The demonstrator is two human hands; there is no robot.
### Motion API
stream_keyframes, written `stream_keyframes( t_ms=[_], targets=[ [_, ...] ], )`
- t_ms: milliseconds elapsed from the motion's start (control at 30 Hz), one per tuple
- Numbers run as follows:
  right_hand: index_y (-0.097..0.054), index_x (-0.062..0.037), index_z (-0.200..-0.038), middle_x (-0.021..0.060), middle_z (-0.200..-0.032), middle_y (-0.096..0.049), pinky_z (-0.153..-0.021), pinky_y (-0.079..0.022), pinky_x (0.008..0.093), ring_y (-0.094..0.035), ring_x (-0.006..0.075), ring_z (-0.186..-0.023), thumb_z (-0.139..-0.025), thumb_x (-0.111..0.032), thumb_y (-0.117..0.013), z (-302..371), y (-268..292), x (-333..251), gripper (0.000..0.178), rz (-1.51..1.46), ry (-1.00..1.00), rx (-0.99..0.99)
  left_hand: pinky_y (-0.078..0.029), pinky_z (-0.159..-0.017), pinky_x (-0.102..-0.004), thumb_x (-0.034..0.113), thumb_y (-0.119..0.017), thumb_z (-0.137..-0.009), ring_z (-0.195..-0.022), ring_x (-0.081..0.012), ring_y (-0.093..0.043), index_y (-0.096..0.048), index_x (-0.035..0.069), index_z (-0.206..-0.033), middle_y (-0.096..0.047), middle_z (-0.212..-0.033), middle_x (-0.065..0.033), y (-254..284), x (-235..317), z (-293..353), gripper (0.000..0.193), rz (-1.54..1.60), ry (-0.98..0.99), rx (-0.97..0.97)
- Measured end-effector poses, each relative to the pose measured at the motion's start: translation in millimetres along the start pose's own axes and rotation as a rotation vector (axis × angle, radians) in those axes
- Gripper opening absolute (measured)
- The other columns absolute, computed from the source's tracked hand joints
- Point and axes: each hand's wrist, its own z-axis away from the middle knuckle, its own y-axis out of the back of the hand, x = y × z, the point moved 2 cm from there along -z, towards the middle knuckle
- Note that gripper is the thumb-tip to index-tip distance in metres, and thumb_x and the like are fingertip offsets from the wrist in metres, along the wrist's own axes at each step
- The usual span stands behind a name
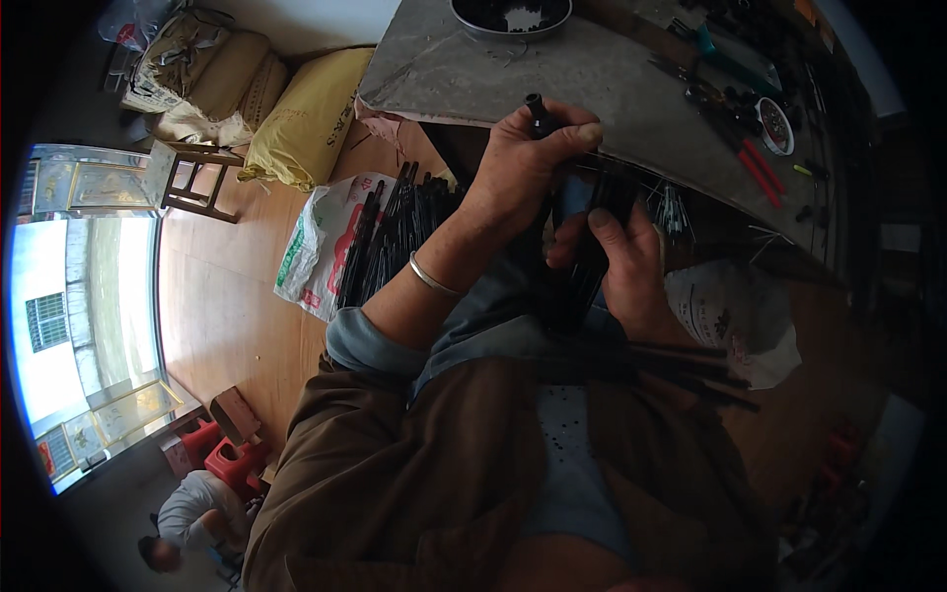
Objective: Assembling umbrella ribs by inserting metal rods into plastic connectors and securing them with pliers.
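The left hand's [523, 163] fingers curl closed around one black tube [536, 107], thumb pressed along its side and the tube's round mouth poking up above the fist; the right hand's [631, 261] thumb and fingers pinch one dark piece [612, 192] just beside it, at about 4 o'clock from the left fist; whether tube and piece join, I cannot tell in the gloom.

The tube looks stiff and light, probably smooth enough to slip or roll if held loosely; it seems unlikely to crush; a full grip around its shank, just below the mouth, should serve best, with a thumb-and-finger pinch for the piece.

Reckoning from the hands: one bangle [434, 276] sits on the left wrist; at 5 o'clock several loose rods [700, 373] jut out below the right forearm, overlapping too much to count; at 9 o'clock lies a pile [404, 222] of black rods, again beyond counting, on one printed bag [306, 252]; at 12 o'clock the table [612, 74] bears one bowl [493, 30], and toward 2 o'clock one dish [775, 125]; farther out, one yellow sack [311, 118] at 10 o'clock, one wooden stool [202, 183] at 9, two red stools [237, 464] and one seated person [197, 513] near 8.
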Motion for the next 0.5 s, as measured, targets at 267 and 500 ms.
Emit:
stream_keyframes(
  t_ms=[267,500],
  targets=[
    [-0.05,0.0013,-0.109,0.0108,-0.082,-0.064,-0.064,-0.054,0.0293,-0.063,0.017,-0.068,-0.098,-0.021,-0.049,1.4,-2.1,-2.6,0.026,-0.002,-0.013,0.007,-0.049,-0.07,-0.0262,0.009,-0.066,-0.086,-0.078,-0.0108,-0.06,-0.064,0.005,-0.09,-0.062,-0.083,-0.0012,-2.1,2.7,2.6,0.006,-0.039,0.008,0.03],
    [-0.05,0.0014,-0.109,0.0108,-0.082,-0.064,-0.065,-0.053,0.0294,-0.063,0.0169,-0.069,-0.098,-0.022,-0.049,-0.3,-4.5,-3.1,0.026,0.004,-0.026,0.011,-0.048,-0.068,-0.0247,0.008,-0.067,-0.086,-0.077,-0.0092,-0.059,-0.064,0.005,-0.089,-0.062,-0.081,-0.0002,1.3,3.4,1.8,0.005,-0.024,-0.001,0.024]
  ],
)
